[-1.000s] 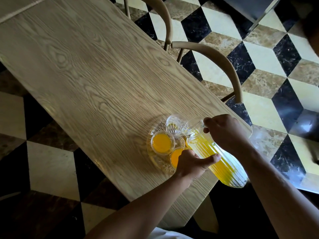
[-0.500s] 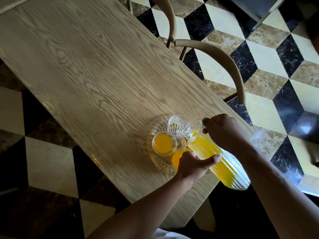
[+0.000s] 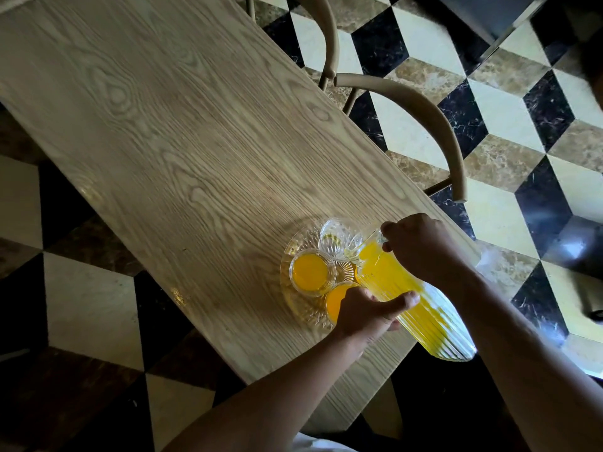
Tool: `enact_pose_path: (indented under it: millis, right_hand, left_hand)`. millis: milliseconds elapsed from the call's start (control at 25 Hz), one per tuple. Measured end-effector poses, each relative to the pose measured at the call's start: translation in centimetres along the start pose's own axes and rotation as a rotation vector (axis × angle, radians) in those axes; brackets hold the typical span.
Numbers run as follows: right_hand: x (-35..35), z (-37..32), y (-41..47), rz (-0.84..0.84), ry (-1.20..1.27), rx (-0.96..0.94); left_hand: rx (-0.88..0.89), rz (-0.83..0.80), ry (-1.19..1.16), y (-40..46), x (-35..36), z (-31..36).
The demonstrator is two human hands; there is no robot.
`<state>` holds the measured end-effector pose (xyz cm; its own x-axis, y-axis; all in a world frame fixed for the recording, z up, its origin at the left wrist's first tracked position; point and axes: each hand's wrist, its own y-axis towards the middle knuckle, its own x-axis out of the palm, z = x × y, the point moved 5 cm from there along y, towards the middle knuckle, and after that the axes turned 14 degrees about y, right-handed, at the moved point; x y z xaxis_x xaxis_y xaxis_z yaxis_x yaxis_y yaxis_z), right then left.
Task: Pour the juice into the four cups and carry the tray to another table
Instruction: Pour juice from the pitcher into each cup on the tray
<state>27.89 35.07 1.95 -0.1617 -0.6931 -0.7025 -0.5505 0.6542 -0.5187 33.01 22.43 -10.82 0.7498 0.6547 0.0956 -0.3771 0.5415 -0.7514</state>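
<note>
Head view: left hand (image 3: 365, 309) props the tilted jug (image 3: 421, 298) from below, thumb across its ribs; right hand (image 3: 424, 249) grips it near the spout, over an unfilled cup (image 3: 339, 238) on the tray (image 3: 293, 246). Tip faster and juice probably overshoots. Two cups are already full.

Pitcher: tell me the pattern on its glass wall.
Vertical ribs run the length of the clear pitcher, tinted yellow by the juice inside; the head view shows it.

Home or café dining area: wooden table (image 3: 182, 132), curved-back chairs (image 3: 434, 125), patterned marble floor (image 3: 509, 102).
</note>
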Motion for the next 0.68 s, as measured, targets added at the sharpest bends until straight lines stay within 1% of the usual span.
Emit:
enact_pose_path:
  millis: [240, 440, 560, 680]
  right_hand:
    - [-0.1, -0.4, 0.3, 0.016, -0.016, -0.008]
    - [0.5, -0.7, 0.5, -0.044, -0.056, -0.008]
    - [0.3, -0.7, 0.8, -0.026, -0.035, 0.037]
    - [0.6, -1.1, 0.9, -0.059, -0.047, 0.02]
  left_hand:
    - [-0.004, -0.022, -0.027, 0.0, -0.1, 0.3]
    - [-0.002, -0.026, -0.052, -0.1, -0.3, 0.5]
    - [-0.005, -0.028, -0.056, -0.1, -0.4, 0.7]
    - [-0.012, -0.035, -0.078, -0.1, -0.4, 0.7]
